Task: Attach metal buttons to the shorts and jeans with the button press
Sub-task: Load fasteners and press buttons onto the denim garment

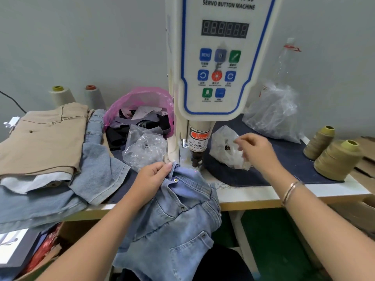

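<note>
White button press upright on the surface. Blue jeans draped over the front edge, waistband just below the punch, pinched by left hand. Right hand, fingers curled, reaching into plastic bag, likely for a button; best kept clear of the punch.

Even soft light, wide-angle edge bending, right hand motion-blurred

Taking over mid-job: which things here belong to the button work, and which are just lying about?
In use: button press, jeans, left hand, right hand, small plastic bag.
Lying about: thread cones, pink bag, tan shorts, bottle.
</note>
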{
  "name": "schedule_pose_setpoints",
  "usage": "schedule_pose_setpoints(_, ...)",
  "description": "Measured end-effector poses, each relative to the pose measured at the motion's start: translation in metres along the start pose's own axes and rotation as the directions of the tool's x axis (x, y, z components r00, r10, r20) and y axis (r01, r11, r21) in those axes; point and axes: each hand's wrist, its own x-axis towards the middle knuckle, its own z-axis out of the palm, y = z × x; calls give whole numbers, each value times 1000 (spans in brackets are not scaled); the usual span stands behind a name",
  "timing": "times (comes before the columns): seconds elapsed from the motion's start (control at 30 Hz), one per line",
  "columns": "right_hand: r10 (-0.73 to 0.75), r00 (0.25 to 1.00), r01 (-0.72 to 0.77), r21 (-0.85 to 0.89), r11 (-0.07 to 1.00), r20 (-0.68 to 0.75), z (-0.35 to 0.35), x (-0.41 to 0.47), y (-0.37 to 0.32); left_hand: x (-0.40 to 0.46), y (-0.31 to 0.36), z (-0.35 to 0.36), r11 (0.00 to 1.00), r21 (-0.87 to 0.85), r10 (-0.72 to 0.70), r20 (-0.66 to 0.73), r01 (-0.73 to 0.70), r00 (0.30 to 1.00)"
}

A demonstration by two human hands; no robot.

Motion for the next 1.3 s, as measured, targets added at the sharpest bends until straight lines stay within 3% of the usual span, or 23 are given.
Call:
schedule_pose_setpoints(0.03, -20, 999, 14, -214, 977, -26, -3, 11, 0, 0, -2, 2, 999, 29, 15, -25, -14, 1000)
schedule_pose_setpoints(0.1, 45, 990, 39, -579, 814, 131, 1, 26, -4, 1, -4, 3, 998, 50, 32, -25, -31, 999)
schedule_pose_setpoints(0.17, 181, 952, 76, -762, 643, 248, 18, 32, -12, 0, -4, 2, 997, 54, 52, 5, -52, 999)
schedule_pose_setpoints(0.27, 287, 922, 99, -878, 469, 258, 42, 41, -19, -3, -4, 1, 994, 66, 81, 109, -89, 991)
schedule_pose_setpoints(0.33, 360, 915, 21, -912, 410, 183, 50, 49, -17, -5, -4, 2, 982, 131, 112, 199, -140, 974)
schedule_pose_setpoints(0.43, 332, 931, 8, -920, 391, 149, 55, 56, -10, -6, -5, 3, 951, 247, 130, 221, -184, 967)
schedule_pose_setpoints(0.53, 314, 934, 48, -929, 367, 172, 56, 52, -13, -5, -5, 4, 962, 233, 106, 178, -146, 978)
schedule_pose_setpoints(0.63, 103, 976, 138, -912, 387, 191, 55, 52, 0, -4, -5, 4, 972, 201, 89, 169, -123, 982)
schedule_pose_setpoints(0.73, 219, 963, 69, -929, 364, 158, 50, 51, 0, -4, -5, 3, 971, 206, 90, 166, -123, 982)
schedule_pose_setpoints(0.8, 218, 963, 52, -906, 421, 157, 47, 52, 0, -4, -6, 3, 970, 210, 87, 162, -121, 983)
schedule_pose_setpoints(0.97, -35, 994, 103, -799, 592, 102, 37, 42, 15, -3, -4, 4, 969, 221, 77, 151, -109, 986)
schedule_pose_setpoints(1.13, -55, 987, 149, -727, 670, 152, 28, 41, 21, -3, -4, 3, 968, 227, 73, 145, -105, 987)
schedule_pose_setpoints(1.3, -83, 994, 113, -628, 770, 77, 13, 37, 23, -4, -3, 4, 967, 232, 71, 144, -104, 987)
